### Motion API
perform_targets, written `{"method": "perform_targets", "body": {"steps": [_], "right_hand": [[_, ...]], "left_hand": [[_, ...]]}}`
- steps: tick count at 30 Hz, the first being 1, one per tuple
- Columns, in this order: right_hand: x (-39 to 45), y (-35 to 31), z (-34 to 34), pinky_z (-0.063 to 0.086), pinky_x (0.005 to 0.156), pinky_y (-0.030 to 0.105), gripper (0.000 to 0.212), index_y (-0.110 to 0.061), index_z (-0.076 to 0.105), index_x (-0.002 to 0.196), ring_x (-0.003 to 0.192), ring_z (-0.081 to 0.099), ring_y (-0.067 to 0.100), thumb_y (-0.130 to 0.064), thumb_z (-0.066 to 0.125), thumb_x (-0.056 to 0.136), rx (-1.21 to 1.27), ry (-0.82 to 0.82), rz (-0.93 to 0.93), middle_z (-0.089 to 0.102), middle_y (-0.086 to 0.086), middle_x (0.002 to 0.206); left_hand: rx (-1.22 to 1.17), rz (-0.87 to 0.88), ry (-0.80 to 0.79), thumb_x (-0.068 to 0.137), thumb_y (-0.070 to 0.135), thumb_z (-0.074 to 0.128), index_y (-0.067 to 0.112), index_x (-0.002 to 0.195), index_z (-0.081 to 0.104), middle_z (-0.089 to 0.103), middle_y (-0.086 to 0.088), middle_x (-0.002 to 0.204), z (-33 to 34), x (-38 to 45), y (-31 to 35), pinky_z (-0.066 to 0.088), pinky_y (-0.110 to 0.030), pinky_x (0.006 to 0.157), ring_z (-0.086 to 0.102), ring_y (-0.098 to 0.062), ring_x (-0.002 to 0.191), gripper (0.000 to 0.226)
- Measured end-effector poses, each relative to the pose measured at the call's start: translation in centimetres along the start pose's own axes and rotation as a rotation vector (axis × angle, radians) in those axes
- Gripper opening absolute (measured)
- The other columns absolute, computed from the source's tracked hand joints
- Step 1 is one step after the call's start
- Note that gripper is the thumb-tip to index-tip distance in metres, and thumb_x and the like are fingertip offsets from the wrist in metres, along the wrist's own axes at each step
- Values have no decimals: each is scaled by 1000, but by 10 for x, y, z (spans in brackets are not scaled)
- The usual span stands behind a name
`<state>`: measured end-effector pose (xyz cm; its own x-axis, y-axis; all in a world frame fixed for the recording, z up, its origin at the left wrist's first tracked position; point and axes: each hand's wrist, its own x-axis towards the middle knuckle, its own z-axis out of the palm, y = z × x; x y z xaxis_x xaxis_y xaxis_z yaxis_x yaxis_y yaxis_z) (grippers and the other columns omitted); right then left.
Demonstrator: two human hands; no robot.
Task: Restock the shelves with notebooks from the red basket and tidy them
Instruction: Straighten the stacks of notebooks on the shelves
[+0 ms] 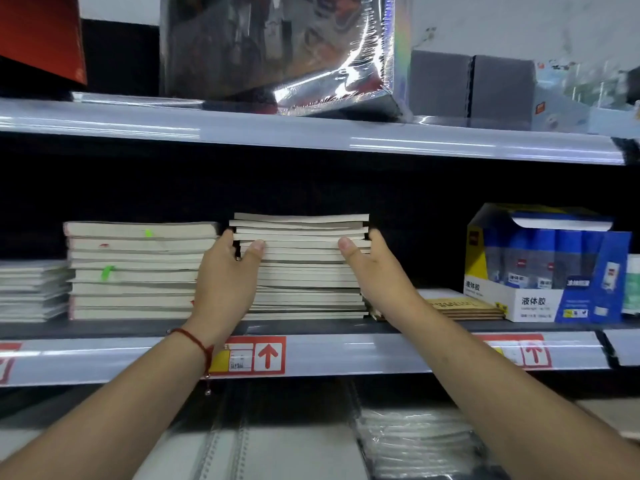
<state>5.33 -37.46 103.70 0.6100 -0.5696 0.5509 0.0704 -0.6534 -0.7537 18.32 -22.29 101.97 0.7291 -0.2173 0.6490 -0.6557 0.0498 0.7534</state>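
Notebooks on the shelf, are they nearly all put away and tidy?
Partly. Two tall stacks stand on the shelf. The left hand and right hand squeeze the middle stack straight; its top notebooks sit uneven. The red basket is out of view, so what's left is unknown.
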Motion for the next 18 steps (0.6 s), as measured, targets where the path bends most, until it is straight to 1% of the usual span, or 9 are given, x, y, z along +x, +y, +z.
{"method": "perform_targets", "body": {"steps": [2, 4, 7, 8, 10, 12, 15, 17, 18], "right_hand": [[0, 0, -3, 52, 93, 39, 71, -24, 24, 152, 95, 56, 10, -62, 44, 95, -49, -20, -4, 57, -10, 120], [0, 3, -11, 53, 96, 43, 63, -30, 35, 143, 102, 59, 8, -66, 44, 93, -105, -75, -5, 61, -9, 119], [-11, 7, -28, 49, 99, 35, 58, -36, 38, 140, 113, 58, 7, -67, 45, 92, -248, -185, -30, 58, -19, 126], [-15, 9, -34, 46, 99, 30, 60, -36, 34, 144, 117, 56, 6, -65, 45, 93, -317, -204, -48, 55, -20, 131], [-19, 10, -47, 41, 99, 28, 72, -29, 21, 155, 126, 49, 9, -60, 47, 95, -424, -183, -48, 47, -15, 141], [-16, 8, -56, 35, 109, 33, 84, -23, 11, 158, 141, 38, 17, -61, 49, 93, -419, -126, -25, 34, -3, 157], [-9, -7, -59, 31, 108, 30, 82, -18, 17, 157, 144, 33, 18, -60, 48, 95, -209, -77, 33, 31, 2, 160], [-6, -15, -51, 29, 104, 26, 73, -14, 23, 155, 141, 34, 16, -56, 44, 99, -144, -110, 44, 32, 1, 158], [-4, -16, -44, 29, 104, 26, 70, -13, 26, 154, 139, 36, 14, -54, 42, 100, -158, -129, 38, 33, 1, 158]], "left_hand": [[39, 11, -23, 101, 39, 53, 21, 132, 55, 65, 8, 116, -3, -1, 2, 50, -38, 93, 60, -19, 113, 35], [141, 27, -82, 101, 37, 54, 20, 133, 50, 61, 11, 114, -9, -2, 4, 45, -33, 85, 57, -14, 109, 37], [378, 80, -195, 99, 43, 55, 23, 157, 15, 56, 1, 140, -22, -13, 11, 45, -34, 89, 56, -17, 112, 73], [449, 125, -200, 98, 45, 55, 28, 159, 0, 47, -1, 151, -26, -20, 14, 47, -37, 96, 56, -21, 122, 84], [559, 255, -167, 96, 49, 56, 38, 156, -12, 21, 2, 165, -34, -31, 21, 42, -43, 108, 42, -26, 141, 91], [572, 309, -144, 95, 52, 55, 39, 156, -11, 8, 4, 167, -37, -30, 29, 37, -44, 113, 30, -24, 148, 91], [428, 208, -171, 96, 53, 52, 27, 159, -3, 10, 1, 167, -30, -12, 36, 28, -41, 117, 18, -21, 152, 88], [459, 201, -194, 97, 53, 51, 24, 159, 2, 8, -4, 167, -21, -6, 34, 28, -41, 116, 19, -23, 151, 85], [508, 222, -195, 98, 51, 51, 26, 159, 5, 7, -7, 166, -18, -6, 30, 33, -41, 112, 26, -28, 148, 81]]}}
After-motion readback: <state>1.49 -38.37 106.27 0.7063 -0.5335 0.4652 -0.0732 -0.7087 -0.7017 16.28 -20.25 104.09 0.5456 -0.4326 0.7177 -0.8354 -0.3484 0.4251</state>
